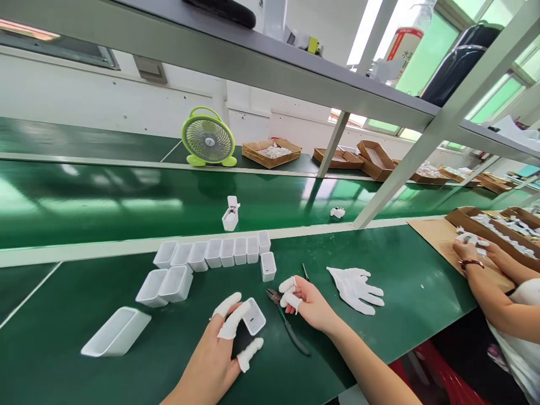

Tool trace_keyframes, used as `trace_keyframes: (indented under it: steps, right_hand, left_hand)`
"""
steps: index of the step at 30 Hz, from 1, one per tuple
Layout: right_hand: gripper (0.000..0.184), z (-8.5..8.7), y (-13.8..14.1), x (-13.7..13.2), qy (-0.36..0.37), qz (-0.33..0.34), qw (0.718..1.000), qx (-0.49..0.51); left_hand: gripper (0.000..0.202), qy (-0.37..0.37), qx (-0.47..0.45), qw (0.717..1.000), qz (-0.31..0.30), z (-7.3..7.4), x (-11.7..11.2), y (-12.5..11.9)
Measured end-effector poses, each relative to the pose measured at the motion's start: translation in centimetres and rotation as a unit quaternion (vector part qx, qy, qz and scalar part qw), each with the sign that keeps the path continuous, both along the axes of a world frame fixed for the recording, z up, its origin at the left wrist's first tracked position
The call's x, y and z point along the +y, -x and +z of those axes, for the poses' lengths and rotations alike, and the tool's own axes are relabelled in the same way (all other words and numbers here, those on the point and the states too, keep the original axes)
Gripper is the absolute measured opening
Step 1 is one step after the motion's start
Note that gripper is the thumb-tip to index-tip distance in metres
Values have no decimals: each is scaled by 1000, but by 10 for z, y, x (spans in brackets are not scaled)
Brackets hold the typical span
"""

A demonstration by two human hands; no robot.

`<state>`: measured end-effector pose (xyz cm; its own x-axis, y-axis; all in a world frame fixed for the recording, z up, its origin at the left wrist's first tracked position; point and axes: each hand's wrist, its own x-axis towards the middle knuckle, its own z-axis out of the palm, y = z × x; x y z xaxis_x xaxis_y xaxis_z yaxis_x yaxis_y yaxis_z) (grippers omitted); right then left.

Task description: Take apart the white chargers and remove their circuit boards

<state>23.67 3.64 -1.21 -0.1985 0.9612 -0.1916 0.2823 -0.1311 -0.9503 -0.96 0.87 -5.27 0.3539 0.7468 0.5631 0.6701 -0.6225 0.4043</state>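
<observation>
My left hand (225, 340), with white covers on thumb and fingers, is spread open beside a small white plastic box (254, 316). Its index finger overlaps the box's left edge; whether it touches is unclear. A dark slot shows inside the box. To the right, my right hand (310, 301) has its covered fingertips pressed together, and anything between them is hidden. Diagonal cutters (291, 332) with dark green handles lie on the table just under and beside that hand. Another white box (268, 266) with a slot stands beyond, at the end of a row of white boxes (214, 253).
A larger white container (117, 332) lies at left. A white glove (358, 288) and a thin dark tool (305, 271) lie right. A lidded white piece (230, 214) sits on the green belt (147, 197). A shelf post (396, 169) rises ahead. A co-worker's hands (470, 247) work at far right.
</observation>
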Motion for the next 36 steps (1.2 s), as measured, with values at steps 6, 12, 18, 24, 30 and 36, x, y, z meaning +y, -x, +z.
trace_keyframes:
  steps: [6,12,18,24,30,36]
  right_hand:
    - [28,28,-63,89,-142,-144,952,-229]
    - [37,43,-118,199,-144,-121,888,-421]
    - [34,36,-123,221,-169,-106,857,-475]
    - [29,63,-150,207,-197,-134,848,-473]
    - [26,90,-140,189,-218,-86,876,-422]
    - [12,78,-63,171,-205,40,886,-414]
  left_hand:
    - [63,81,-26,995,-52,1,-7,-3]
    - [76,51,-2,994,-91,3,-6,-5]
    - [81,33,18,997,-72,-12,-1,-6]
    - [76,44,12,995,-92,-18,-1,-7]
    - [73,57,-3,994,-92,-20,-1,-8]
    - [77,60,9,993,-104,-4,1,-2]
